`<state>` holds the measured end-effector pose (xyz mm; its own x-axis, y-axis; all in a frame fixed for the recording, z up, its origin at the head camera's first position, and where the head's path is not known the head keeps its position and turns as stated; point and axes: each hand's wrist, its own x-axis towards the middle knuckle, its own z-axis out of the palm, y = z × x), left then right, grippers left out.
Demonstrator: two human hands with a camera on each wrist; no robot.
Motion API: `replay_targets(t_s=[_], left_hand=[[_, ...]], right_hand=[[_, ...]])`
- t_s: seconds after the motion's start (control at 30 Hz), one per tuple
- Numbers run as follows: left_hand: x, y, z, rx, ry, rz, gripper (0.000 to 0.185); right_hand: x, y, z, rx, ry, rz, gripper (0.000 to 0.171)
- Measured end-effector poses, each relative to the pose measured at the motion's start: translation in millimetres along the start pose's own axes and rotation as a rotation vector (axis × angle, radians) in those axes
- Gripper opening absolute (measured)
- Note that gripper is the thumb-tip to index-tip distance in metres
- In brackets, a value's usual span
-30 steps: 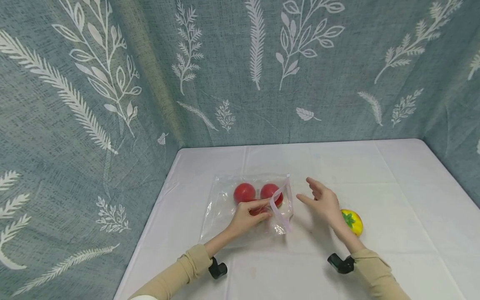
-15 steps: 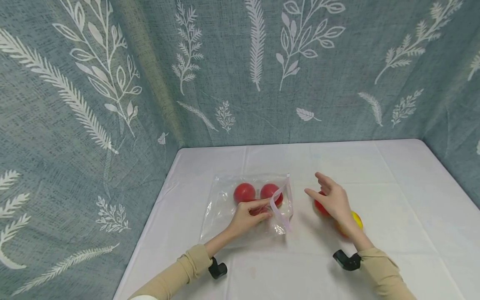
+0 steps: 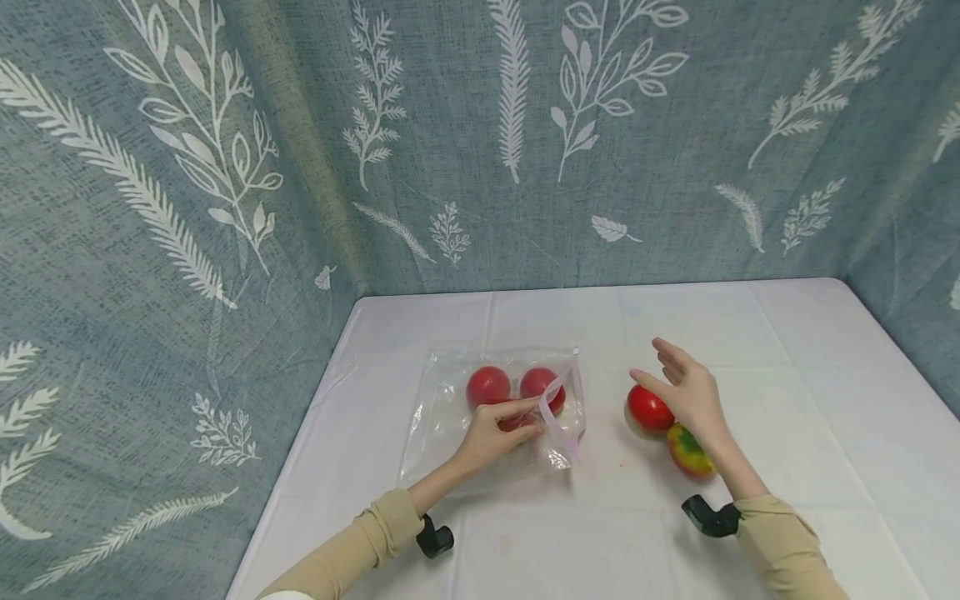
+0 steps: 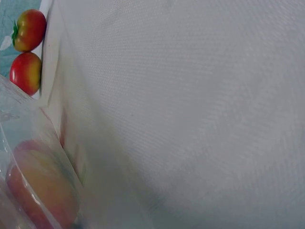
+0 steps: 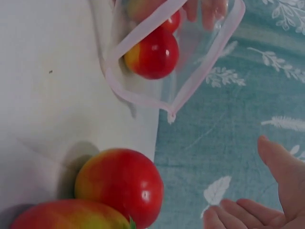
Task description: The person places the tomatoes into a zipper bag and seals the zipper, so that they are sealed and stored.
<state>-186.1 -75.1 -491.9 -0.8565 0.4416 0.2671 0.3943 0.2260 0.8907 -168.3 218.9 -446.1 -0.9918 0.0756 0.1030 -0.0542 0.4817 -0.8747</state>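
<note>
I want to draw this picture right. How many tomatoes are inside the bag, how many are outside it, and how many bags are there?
Tomatoes inside: 3 (one mostly hidden under the left hand)
Tomatoes outside: 2
Clear bag: 1
Total: 6 things

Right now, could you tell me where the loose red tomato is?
In the head view, the red tomato lies on the white table, right of the clear bag, beside the right hand and the yellow-red tomato.
</note>
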Motion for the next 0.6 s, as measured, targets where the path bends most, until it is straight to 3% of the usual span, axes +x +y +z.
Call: replay_targets(t_s=[0.6], left_hand=[[-3.1, 0.7, -3.9, -0.011, -0.013, 0.015, 0.044]], right_hand=[[-7.3, 0.6, -15.0, -0.024, 0.039, 0.063, 0.073]])
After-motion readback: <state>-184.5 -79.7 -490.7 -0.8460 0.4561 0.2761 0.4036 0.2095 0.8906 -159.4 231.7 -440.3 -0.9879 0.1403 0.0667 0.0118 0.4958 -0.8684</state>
